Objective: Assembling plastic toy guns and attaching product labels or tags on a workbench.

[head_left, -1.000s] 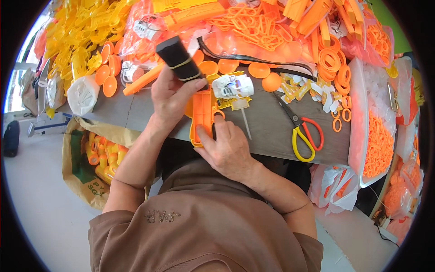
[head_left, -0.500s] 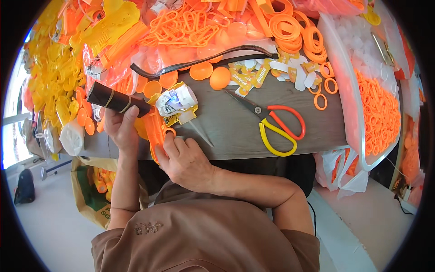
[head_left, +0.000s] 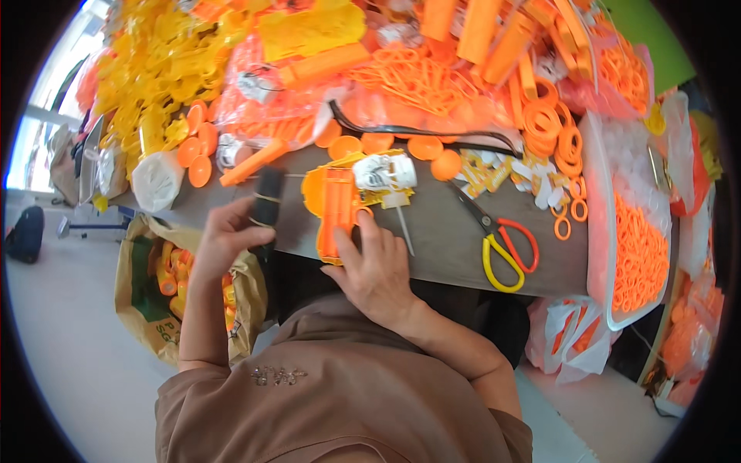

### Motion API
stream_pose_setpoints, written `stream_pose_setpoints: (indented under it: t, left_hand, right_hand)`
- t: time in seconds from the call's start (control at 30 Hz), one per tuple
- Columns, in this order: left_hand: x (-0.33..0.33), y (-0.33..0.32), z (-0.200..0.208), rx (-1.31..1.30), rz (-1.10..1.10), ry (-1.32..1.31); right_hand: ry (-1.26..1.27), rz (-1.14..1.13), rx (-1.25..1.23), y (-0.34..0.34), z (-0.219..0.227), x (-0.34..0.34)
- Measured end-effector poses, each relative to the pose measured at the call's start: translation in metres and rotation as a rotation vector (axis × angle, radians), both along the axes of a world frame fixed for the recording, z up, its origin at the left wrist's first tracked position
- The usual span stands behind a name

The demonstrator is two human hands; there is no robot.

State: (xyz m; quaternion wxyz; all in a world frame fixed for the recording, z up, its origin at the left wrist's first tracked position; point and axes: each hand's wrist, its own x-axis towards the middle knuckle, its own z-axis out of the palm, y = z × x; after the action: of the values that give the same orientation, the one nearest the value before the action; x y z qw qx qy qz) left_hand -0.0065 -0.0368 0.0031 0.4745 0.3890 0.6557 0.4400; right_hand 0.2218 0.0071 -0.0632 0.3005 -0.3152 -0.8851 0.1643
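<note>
My left hand (head_left: pixel 231 231) is closed around a black cylindrical tool (head_left: pixel 268 197) with tan bands, held near the table's front edge, apart from the casing. My right hand (head_left: pixel 380 266) grips the lower right side of an orange plastic toy casing (head_left: pixel 336 208), thumb at its bottom end and fingers at its side. Yellow shell parts show around the casing's top and right. A white cylindrical piece with dark and blue markings (head_left: pixel 384 171) lies against it. From beside that piece a thin pale tube (head_left: pixel 405 230) points toward the table's front edge.
Scissors (head_left: pixel 505 245) with red and yellow handles lie to the right. Behind are a black strip (head_left: pixel 432 139), orange discs, and heaps of orange and yellow parts. A clear bin (head_left: pixel 598 255) of orange rings stands at right; a paper bag (head_left: pixel 143 309) stands below left.
My left hand has drawn the black tool away from the casing and turned it more upright. My right hand stays at the casing. The whole view has shifted.
</note>
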Motion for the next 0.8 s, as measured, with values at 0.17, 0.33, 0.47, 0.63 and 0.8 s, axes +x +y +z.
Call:
stream_pose_setpoints:
  t: [0.17, 0.33, 0.47, 0.63, 0.8]
  left_hand:
    - [-0.002, -0.018, -0.023, -0.119, 0.008, 0.211]
    - [-0.007, 0.002, -0.039, 0.329, -0.017, 0.962]
    - [-0.017, 0.005, -0.043, 0.428, 0.066, 1.075]
    - [-0.01, -0.008, -0.017, 0.602, 0.154, 0.958]
    - [-0.063, 0.026, -0.004, 0.699, 0.375, 0.894]
  right_hand:
    - [0.069, 0.077, -0.065, 0.009, 0.028, 0.01]
    - [0.074, 0.081, 0.057, 0.045, 0.064, -0.001]
    - [0.025, 0.12, 0.086, 0.085, 0.085, -0.02]
    - [0.004, 0.141, 0.105, 0.105, 0.096, -0.035]
    - [-0.027, 0.332, 0.037, 0.077, 0.105, -0.04]
